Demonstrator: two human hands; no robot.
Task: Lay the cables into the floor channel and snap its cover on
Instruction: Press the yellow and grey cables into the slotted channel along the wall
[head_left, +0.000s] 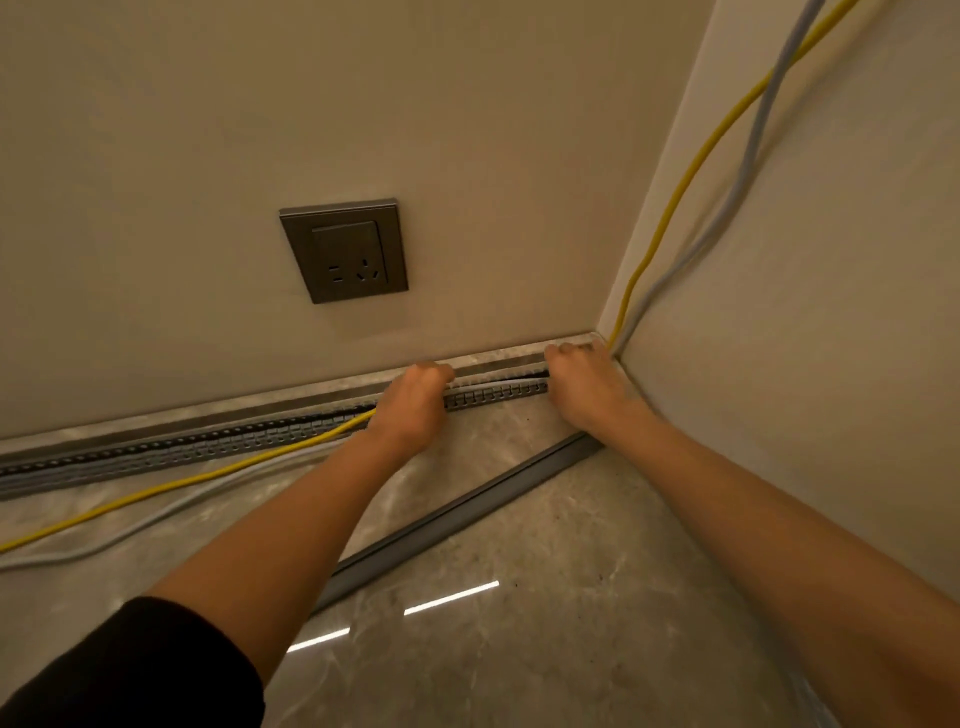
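A grey slotted floor channel runs along the foot of the back wall into the right corner. A yellow cable and a grey cable lie loose on the floor at left and rise up the right wall from the corner. My left hand sits on the channel with its fingers curled over the cables where they enter it. My right hand presses down with curled fingers at the channel's corner end; what its fingertips hold is hidden. The long grey cover strip lies diagonally on the floor between my forearms.
A grey wall socket sits on the back wall above the channel. The glossy marble floor spreads toward me. The right wall stands close beside my right arm.
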